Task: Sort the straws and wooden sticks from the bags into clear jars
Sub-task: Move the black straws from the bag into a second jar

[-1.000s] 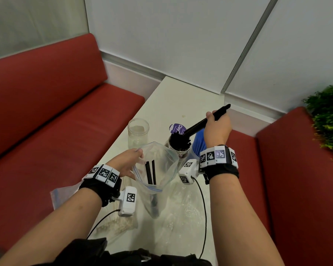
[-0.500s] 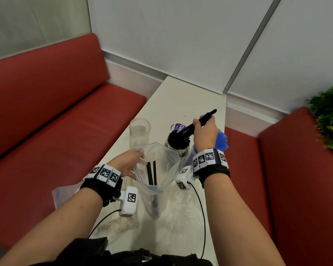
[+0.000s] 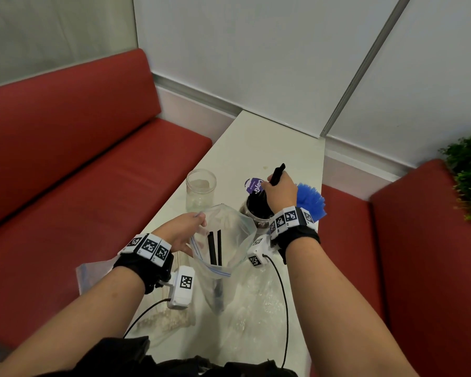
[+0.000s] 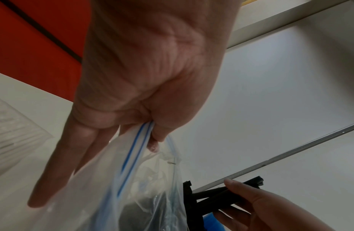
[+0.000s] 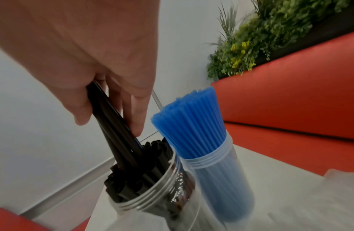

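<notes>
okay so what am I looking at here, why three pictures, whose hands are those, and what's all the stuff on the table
No machine here: a person wears three cameras, one on the head and one on each wrist. On the white table stand an empty jar, a jar of black straws and a jar of blue straws. The left hand pinches the rim of a clear bag, holding it open. The right hand grips a few black straws, their lower ends in the black-straw jar.

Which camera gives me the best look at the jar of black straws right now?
The right wrist view: the jar of black straws fills the foreground, rim and contents clear. The head view shows it partly behind the right hand. In the left wrist view, only straw ends show.
</notes>
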### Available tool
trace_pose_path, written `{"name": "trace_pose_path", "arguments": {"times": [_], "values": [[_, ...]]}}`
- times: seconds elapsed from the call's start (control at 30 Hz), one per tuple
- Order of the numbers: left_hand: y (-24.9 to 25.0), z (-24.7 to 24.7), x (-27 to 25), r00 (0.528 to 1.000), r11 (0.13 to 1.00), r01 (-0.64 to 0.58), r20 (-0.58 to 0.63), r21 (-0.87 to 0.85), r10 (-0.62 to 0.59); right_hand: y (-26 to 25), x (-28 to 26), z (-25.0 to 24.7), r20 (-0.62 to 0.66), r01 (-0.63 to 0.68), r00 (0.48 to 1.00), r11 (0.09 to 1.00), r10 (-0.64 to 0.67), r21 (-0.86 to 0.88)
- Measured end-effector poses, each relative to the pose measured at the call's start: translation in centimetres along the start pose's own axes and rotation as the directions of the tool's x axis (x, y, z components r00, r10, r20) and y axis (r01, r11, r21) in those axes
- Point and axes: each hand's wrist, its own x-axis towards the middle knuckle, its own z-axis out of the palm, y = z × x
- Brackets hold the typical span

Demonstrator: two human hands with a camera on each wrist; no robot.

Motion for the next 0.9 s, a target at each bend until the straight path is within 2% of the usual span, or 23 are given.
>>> {"name": "trace_pose_path", "arguments": {"times": [0.07,0.17,0.23,0.27,0.33,0.4,0.47,0.5,0.57,0.7,0.8,0.87,0.9], "values": [[0.0,-0.1,-0.1,1.000,1.000,-0.001,-0.002,0.000,0.001,-0.2,0.3,0.1,-0.006,0.021,1.000,0.998,-0.021,0.067],[0.0,-0.5,-0.2,1.000,1.000,-0.004,-0.002,-0.008,0.004,-1.2,0.2,0.3,-0.142,0.223,0.970,0.951,-0.195,0.215],[-0.1,-0.6,-0.2,1.000,1.000,-0.005,-0.006,-0.011,0.005,-1.3,-0.1,0.8,-0.201,0.348,0.928,0.921,-0.313,0.175],[-0.2,-0.7,-0.2,1.000,1.000,-0.004,-0.011,-0.010,0.004,-1.0,-0.2,1.3,-0.196,0.368,0.920,0.921,-0.340,0.127],[-0.3,-0.9,-0.2,1.000,1.000,-0.003,-0.019,-0.003,0.003,0.4,-0.4,2.6,-0.111,0.326,0.940,0.945,-0.321,0.024],[-0.6,-1.1,-0.2,1.000,1.000,0.003,-0.021,-0.005,-0.003,2.4,-0.8,4.5,0.101,0.296,0.954,0.937,-0.282,-0.183],[-0.9,-1.4,-0.1,1.000,1.000,0.006,-0.022,-0.010,-0.007,4.2,-1.5,6.1,0.292,0.343,0.930,0.817,-0.225,-0.463],[-1.1,-1.5,0.0,1.000,1.000,0.008,-0.022,-0.013,-0.008,4.8,-1.7,6.7,0.327,0.371,0.920,0.753,-0.218,-0.543],[-1.3,-1.8,0.1,0.999,1.000,0.011,-0.031,-0.023,-0.011,5.1,-1.7,7.2,0.336,0.396,0.913,0.699,-0.231,-0.595],[-1.8,-2.3,0.4,0.996,0.999,0.013,-0.089,-0.034,-0.016,4.8,-1.3,7.0,0.220,0.285,0.958,0.720,-0.186,-0.632],[-1.6,-2.7,0.3,0.992,0.999,-0.007,-0.128,-0.032,0.002,5.0,-1.9,7.2,0.317,0.302,0.943,0.675,-0.105,-0.673],[-1.2,-2.8,0.2,0.990,1.000,-0.018,-0.141,-0.024,0.014,4.5,-1.9,7.0,0.320,0.293,0.942,0.706,-0.099,-0.645],[-1.1,-2.9,0.1,0.989,0.999,-0.021,-0.144,-0.024,0.018,4.0,-2.0,6.6,0.274,0.274,0.953,0.748,-0.128,-0.604]]}}
